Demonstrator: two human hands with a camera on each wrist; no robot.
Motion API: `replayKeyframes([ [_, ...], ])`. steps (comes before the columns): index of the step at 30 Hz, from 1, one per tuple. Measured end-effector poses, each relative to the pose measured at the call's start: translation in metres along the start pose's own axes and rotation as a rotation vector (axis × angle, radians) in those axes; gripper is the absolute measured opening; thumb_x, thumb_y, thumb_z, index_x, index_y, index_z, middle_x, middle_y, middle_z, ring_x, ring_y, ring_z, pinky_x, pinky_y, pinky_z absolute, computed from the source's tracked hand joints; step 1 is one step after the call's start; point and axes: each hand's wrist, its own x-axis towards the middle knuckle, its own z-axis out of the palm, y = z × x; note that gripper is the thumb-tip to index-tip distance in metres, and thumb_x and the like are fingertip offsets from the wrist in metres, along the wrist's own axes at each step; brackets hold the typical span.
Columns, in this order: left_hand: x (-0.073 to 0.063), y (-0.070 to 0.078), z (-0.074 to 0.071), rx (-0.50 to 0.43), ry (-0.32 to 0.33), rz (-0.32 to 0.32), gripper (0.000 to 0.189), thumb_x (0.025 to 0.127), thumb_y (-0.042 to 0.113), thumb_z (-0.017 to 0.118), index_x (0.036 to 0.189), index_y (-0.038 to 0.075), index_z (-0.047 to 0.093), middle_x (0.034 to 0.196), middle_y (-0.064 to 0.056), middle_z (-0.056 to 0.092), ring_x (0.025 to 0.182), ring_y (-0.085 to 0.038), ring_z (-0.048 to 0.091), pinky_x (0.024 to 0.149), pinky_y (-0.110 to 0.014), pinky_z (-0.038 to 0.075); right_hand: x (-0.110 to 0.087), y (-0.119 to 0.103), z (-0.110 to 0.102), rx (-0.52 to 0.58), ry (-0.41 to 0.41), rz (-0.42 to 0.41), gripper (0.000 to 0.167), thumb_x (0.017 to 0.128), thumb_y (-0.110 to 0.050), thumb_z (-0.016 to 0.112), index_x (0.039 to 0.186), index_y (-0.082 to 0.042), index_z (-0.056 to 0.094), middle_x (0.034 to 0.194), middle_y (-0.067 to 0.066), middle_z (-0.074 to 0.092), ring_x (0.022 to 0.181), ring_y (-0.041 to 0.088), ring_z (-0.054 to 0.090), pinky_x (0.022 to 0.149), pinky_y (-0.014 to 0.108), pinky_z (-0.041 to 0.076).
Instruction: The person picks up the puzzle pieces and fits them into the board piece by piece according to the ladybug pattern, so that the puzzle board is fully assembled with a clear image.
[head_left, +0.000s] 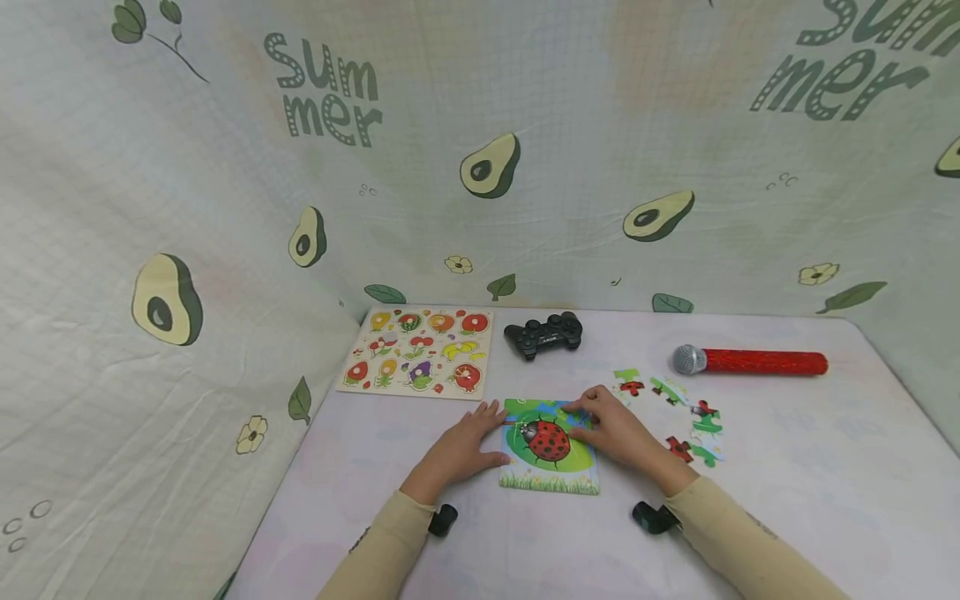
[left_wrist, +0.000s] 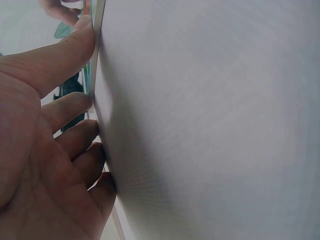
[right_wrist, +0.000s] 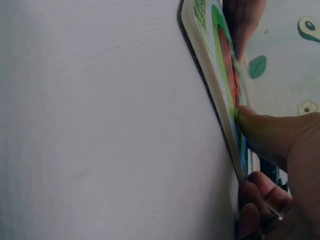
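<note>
A square ladybug jigsaw puzzle lies flat on the table between the hands. My left hand rests along its left edge with the fingers extended; in the left wrist view the fingertips touch the side of the board. At the upper right of the puzzle, my right hand has thumb and index finger set around a small green-and-blue puzzle piece. The right wrist view shows the thumb down on the picture and the other fingers curled by the board's edge, hiding that piece.
Several loose puzzle pieces lie scattered right of the board. Behind stand a wooden fruit board, a black game controller and a red microphone. A patterned cloth hangs behind and left of the table.
</note>
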Motion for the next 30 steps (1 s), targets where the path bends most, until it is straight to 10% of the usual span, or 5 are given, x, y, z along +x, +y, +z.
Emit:
replayKeyframes([
  [30,0.0020,-0.0033,0.0034,-0.003,-0.003,0.002,0.078,0.089,0.041,0.078,0.156,0.019,0.044,0.166,-0.002,0.030,0.155,-0.023,0.019,0.124,-0.046,0.024,-0.0085,0.0063,-0.0057,0.015,-0.027,-0.028,0.041,0.095,-0.027,0.074,0.135,-0.018,0.067,0.120,0.007,0.052,0.093,0.016,0.051,0.076,0.034,0.047],
])
